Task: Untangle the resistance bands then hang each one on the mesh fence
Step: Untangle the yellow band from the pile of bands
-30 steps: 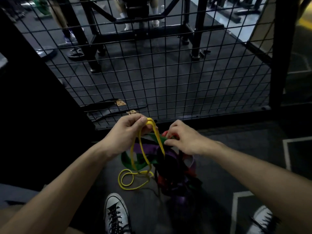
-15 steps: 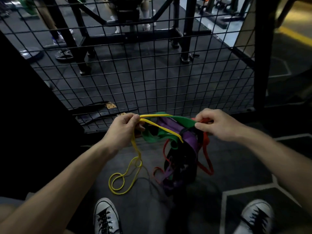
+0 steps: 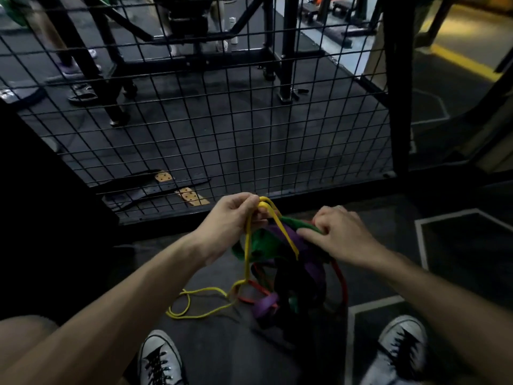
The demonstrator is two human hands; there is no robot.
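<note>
Here, we label largest first.
Mesh fence: ahead, no bands hung.
Tangle: soft, stretchy, between our hands.
Yellow band: thin; left hand pinches its top loop.
Right hand: fingers grip green band.

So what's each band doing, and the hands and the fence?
yellow band: pinched at the top by the left hand, tail on the floor
green band: tangled, gripped by the right hand
purple band: tangled
red band: tangled
mesh fence: no bands hung
</note>
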